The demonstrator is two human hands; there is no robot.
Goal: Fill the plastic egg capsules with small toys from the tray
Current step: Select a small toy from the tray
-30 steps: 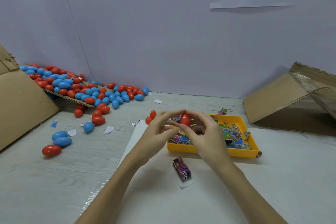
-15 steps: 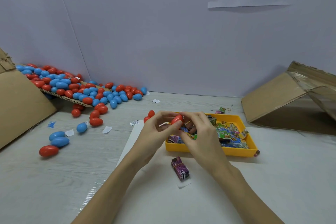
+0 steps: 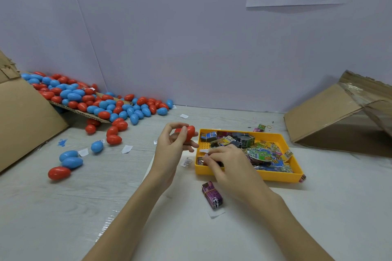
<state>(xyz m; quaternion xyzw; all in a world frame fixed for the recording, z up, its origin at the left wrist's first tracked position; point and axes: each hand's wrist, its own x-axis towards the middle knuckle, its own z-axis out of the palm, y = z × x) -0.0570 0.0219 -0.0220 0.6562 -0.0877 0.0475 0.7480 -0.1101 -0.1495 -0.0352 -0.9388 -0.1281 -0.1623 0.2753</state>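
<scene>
On the pale desk (image 3: 63, 207) we see a slanted cardboard box (image 3: 339, 116) at far right and a heap of glossy red and blue egg capsules (image 3: 89, 99) spilling off a cardboard flap at left. Near the middle sits the yellow tray (image 3: 275, 176), littered with small foil-wrapped toys (image 3: 265, 154). Our left hand (image 3: 169, 150), raised beside the tray's left end, has its grip around a smooth red egg capsule (image 3: 189, 132). Our right hand (image 3: 229, 165) reaches into the tray, its grip pinching a small toy packet (image 3: 204, 151). A purple packet (image 3: 212, 195) lies just before the tray.
</scene>
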